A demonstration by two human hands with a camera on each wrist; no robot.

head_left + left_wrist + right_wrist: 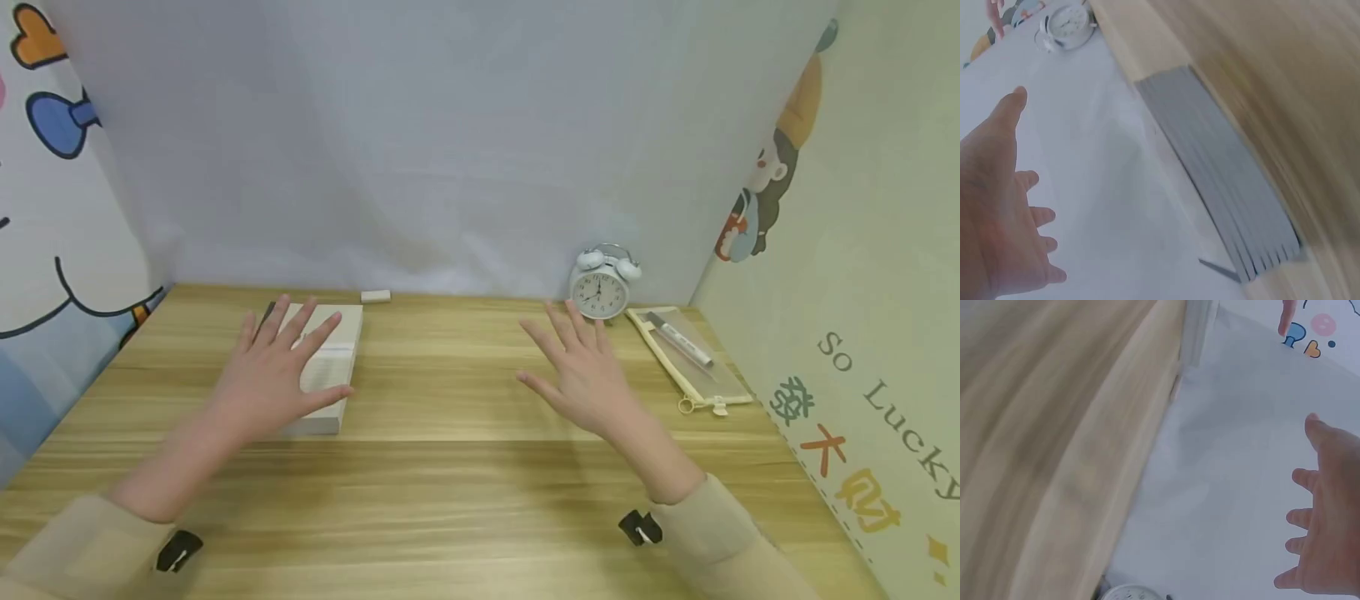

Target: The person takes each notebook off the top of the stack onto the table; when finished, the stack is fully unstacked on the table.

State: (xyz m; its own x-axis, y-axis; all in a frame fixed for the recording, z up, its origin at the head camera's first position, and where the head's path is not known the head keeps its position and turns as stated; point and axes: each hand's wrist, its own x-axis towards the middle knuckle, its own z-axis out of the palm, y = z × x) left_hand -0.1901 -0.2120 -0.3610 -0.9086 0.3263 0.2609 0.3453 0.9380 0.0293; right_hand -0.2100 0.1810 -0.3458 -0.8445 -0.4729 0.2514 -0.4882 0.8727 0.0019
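My left hand (pixel 266 379) hovers over a thick white book (pixel 330 371) at the left of the table, fingers spread and holding nothing. In the left wrist view the page edges of the book (pixel 1216 169) show as a grey block beside the hand (pixel 1004 206). Fingers likewise spread, my right hand (pixel 588 379) is raised above the table's right half with nothing in its grasp. Just beyond its fingertips stands a white twin-bell alarm clock (pixel 598 293). The right wrist view shows that hand (pixel 1335 512) with only the top of the clock (pixel 1132 592) at the lower edge.
A cream-edged zip pouch (pixel 693 358) lies at the right, with a white marker (pixel 681 340) on it. Near the back edge is a small white eraser-like block (pixel 376 296). A pale cloth (pixel 450 150) hangs behind the wooden table (pixel 450 500), and printed cloths flank both sides.
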